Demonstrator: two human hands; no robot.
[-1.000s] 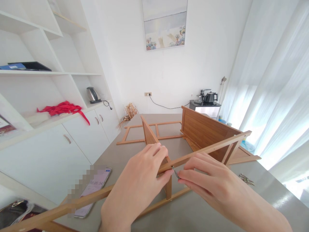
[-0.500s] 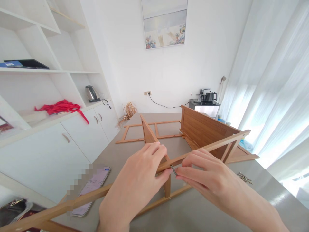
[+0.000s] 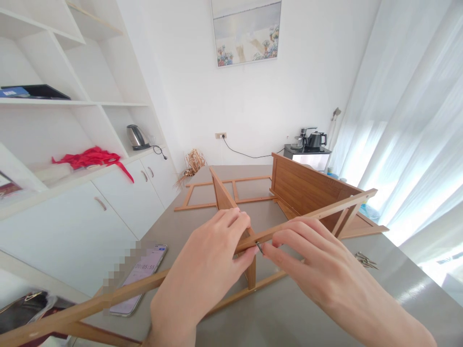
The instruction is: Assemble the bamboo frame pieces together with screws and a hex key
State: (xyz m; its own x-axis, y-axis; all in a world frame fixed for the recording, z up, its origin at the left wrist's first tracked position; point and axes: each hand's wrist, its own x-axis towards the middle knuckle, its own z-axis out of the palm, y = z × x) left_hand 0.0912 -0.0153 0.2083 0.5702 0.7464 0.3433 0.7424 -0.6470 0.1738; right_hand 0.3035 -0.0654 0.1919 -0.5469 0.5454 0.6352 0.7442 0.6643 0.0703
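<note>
A wooden frame with a long rail (image 3: 318, 212) runs across in front of me, and a wooden shelf board (image 3: 222, 190) meets it at a joint. My left hand (image 3: 206, 265) is closed around that joint, fingers over the top and thumb underneath. At the rail's near side, my right hand (image 3: 318, 265) pinches a small bent metal hex key (image 3: 259, 247) between thumb and fingers. The key's far end sits against the rail at the joint; its tip is hidden. A wider wooden panel (image 3: 307, 180) stands upright at the frame's right part.
Several loose screws (image 3: 366, 260) lie on the grey table (image 3: 300, 313) to the right. A phone (image 3: 144, 274) showing a timer lies left, partly under the frame. Cabinets (image 3: 119, 212) line the left, and a kettle stand (image 3: 307, 156) is beyond the table.
The hex key has turned, and my right fingers have shifted around it and spread somewhat. My left hand keeps its hold on the joint. The view has tilted slightly.
</note>
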